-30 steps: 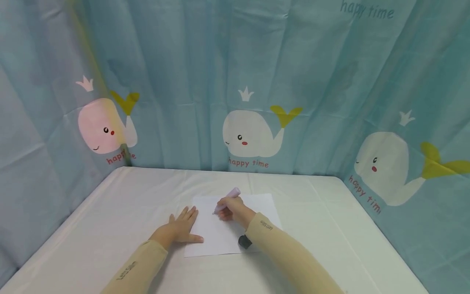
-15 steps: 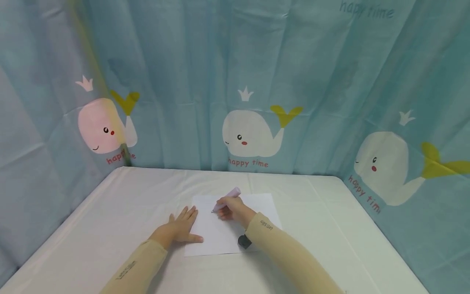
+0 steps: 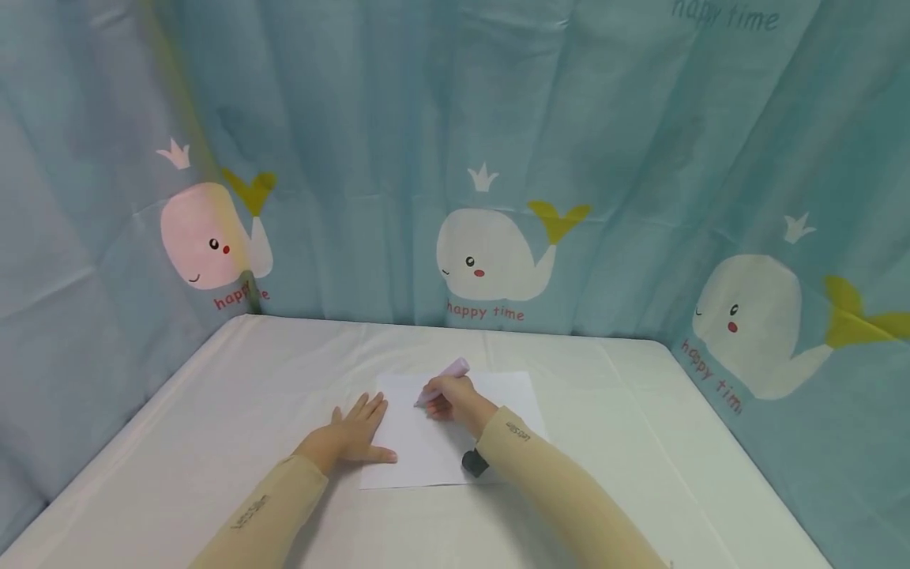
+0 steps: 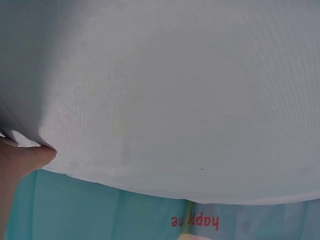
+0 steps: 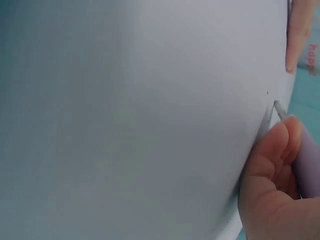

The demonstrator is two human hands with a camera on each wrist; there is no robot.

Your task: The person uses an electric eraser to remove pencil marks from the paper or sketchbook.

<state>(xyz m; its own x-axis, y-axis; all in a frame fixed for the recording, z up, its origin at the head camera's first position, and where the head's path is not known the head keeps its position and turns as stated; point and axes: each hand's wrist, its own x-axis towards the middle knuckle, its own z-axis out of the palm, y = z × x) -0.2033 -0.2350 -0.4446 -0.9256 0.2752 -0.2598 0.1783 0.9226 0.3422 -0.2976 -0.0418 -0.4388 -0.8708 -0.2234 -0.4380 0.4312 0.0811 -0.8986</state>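
A sheet of white paper (image 3: 419, 462) lies on the table, under both hands. My right hand (image 3: 452, 397) pinches a thick lilac marker (image 3: 455, 368) between thumb and fingers, tilted with its back end up and to the right. In the right wrist view its narrow tip (image 5: 277, 106) points down at the paper, near a tiny dark dot (image 5: 267, 93). My left hand (image 3: 355, 436) rests flat across the paper's left edge, fingers spread and thumb on the sheet. Only a fingertip part of the left hand (image 4: 30, 159) shows in the left wrist view.
A white cloth covers the table (image 3: 242, 411). Behind it and along the sides hangs a blue curtain (image 3: 355, 158) printed with whales. A small black object (image 3: 474, 463) shows beneath the right wrist, over the paper's lower part.
The head view has shifted slightly, so the whole scene sits a little right and higher. The marker tip has moved a very small distance over the paper; the left hand stays in place.
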